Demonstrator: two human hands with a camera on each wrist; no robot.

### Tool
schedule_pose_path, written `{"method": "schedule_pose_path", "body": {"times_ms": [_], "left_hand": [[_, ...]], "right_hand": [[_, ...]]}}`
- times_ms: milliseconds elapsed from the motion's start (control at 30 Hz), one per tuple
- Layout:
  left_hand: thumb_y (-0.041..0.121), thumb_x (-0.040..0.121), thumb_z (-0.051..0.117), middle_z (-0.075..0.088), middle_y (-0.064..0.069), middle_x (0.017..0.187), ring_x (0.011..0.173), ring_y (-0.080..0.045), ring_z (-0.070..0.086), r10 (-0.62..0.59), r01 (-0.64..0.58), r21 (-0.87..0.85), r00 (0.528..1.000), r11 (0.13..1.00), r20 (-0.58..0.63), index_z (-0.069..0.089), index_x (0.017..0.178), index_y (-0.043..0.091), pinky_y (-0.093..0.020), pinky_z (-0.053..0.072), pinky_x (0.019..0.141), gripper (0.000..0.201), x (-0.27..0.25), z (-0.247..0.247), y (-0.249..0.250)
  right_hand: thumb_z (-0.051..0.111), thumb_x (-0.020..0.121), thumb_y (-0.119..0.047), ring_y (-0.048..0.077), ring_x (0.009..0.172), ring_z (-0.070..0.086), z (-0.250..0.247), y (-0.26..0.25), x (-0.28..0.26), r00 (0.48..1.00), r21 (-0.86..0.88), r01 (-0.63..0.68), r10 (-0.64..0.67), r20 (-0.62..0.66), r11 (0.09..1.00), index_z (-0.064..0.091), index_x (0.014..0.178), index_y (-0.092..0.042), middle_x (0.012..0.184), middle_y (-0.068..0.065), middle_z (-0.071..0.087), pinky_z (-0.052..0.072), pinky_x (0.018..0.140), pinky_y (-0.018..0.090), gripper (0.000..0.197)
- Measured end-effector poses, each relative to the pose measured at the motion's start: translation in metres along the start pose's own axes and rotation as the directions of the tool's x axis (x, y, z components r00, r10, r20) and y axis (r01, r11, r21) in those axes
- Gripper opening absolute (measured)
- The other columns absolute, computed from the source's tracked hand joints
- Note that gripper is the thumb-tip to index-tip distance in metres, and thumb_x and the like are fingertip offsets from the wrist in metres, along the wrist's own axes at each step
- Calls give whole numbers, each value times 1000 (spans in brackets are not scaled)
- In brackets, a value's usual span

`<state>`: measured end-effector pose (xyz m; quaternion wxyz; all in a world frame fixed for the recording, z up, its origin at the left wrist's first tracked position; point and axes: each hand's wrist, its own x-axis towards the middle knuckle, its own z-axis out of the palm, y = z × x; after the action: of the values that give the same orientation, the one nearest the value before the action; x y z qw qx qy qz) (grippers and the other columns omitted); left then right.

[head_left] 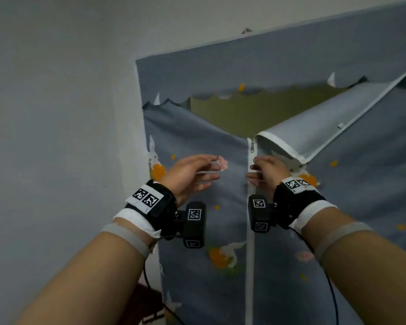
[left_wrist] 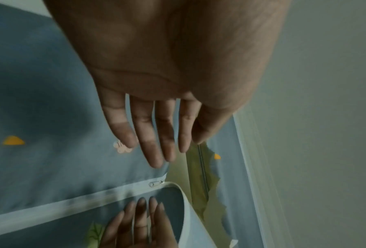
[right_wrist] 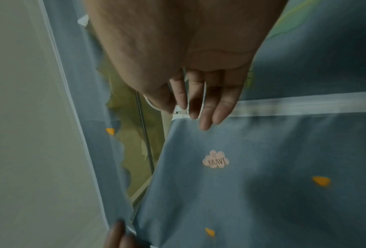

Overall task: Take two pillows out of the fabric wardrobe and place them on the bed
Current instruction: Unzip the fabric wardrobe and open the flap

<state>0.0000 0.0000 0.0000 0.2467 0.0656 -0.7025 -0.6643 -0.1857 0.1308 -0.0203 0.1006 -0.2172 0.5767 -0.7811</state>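
The blue-grey fabric wardrobe (head_left: pixel 197 231) with rabbit and carrot prints fills the head view. Its central zipper is part-way down, with the zipper pull (head_left: pixel 252 147) hanging free. Above the pull, the right flap (head_left: pixel 314 137) is folded outward and an olive-green interior (head_left: pixel 244 109) shows. No pillow is visible. My left hand (head_left: pixel 197 170) is open with straight fingers in front of the left flap (left_wrist: pixel 39 117). My right hand (head_left: pixel 263 170) lies with straight fingers on the fabric just below the zipper pull (left_wrist: pixel 156 183) and holds nothing.
A pale wall (head_left: pixel 56 113) runs along the wardrobe's left side. A thin metal rod (right_wrist: pixel 144 134) stands inside the opening. Something dark (head_left: pixel 148 301) sits low between wall and wardrobe. Camera cables hang from both wrists.
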Motion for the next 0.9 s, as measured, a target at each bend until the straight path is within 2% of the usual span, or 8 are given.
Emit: {"method": "schedule_pose_path", "body": {"times_ms": [100, 200, 333, 467, 533, 600, 700, 900], "left_hand": [[18, 100, 56, 73, -10, 123, 89, -17, 73, 45, -44, 19, 999, 999, -17, 66, 127, 14, -26, 53, 76, 30, 42, 14, 2], [11, 101, 53, 62, -9, 141, 76, -12, 70, 143, -142, 118, 990, 983, 1, 63, 132, 15, -24, 57, 72, 33, 83, 25, 0], [4, 99, 56, 55, -10, 147, 67, -9, 70, 304, -308, 320, 951, 896, 65, 59, 136, 21, -35, 59, 78, 41, 127, 28, -1], [2, 98, 56, 51, -4, 145, 74, -15, 71, 326, -363, 433, 932, 825, 161, 54, 143, 22, -51, 61, 88, 50, 157, 28, -5], [4, 97, 57, 48, -4, 153, 71, -7, 71, 345, -419, 498, 908, 759, 238, 52, 144, 23, -54, 61, 84, 52, 172, 24, -11], [7, 94, 60, 40, -5, 161, 88, -7, 74, 361, -477, 569, 879, 670, 312, 52, 145, 24, -47, 60, 92, 54, 187, 19, -16], [7, 91, 62, 33, -5, 164, 131, -39, 56, 346, -529, 622, 849, 578, 400, 51, 146, 24, -37, 45, 112, 58, 208, 9, -22], [9, 92, 59, 35, -5, 162, 131, -35, 54, 332, -642, 614, 765, 458, 552, 48, 148, 24, -37, 40, 117, 59, 234, 5, -30]], "right_hand": [[54, 103, -17, 21, 61, 65, 0, -9, 32, 999, -94, 40, -42, -17, 995, 59, 104, -11, 88, 8, 62, 54, 42, 24, 8], [58, 102, -25, 18, 48, 63, 4, -8, 64, 996, -178, 62, -71, -45, 982, 60, 80, -10, 76, 9, 64, 56, 41, 24, 26], [64, 99, -29, 7, 30, 55, 7, -2, 97, 993, -232, 69, -90, -79, 970, 65, 83, -10, 62, 6, 62, 49, 36, 18, 25], [66, 97, -22, 4, 24, 49, 13, 4, 113, 982, -289, 78, -124, -144, 954, 62, 74, -11, 52, 2, 59, 43, 32, 13, 26], [66, 96, -20, 5, 25, 49, 15, 5, 116, 970, -337, 77, -149, -191, 938, 60, 70, -12, 52, 2, 60, 43, 32, 13, 27], [65, 95, -17, 6, 27, 50, 20, 5, 116, 956, -345, 73, -164, -242, 936, 58, 70, -14, 54, 3, 61, 44, 34, 14, 27], [64, 92, -17, 12, 33, 52, 30, 4, 118, 915, -387, 92, -232, -331, 918, 61, 67, -16, 51, 4, 60, 47, 41, 17, 25], [63, 93, -17, 11, 32, 46, 38, 18, 107, 858, -406, 110, -293, -421, 907, 58, 58, -17, 46, 3, 52, 41, 38, 17, 35]]}}
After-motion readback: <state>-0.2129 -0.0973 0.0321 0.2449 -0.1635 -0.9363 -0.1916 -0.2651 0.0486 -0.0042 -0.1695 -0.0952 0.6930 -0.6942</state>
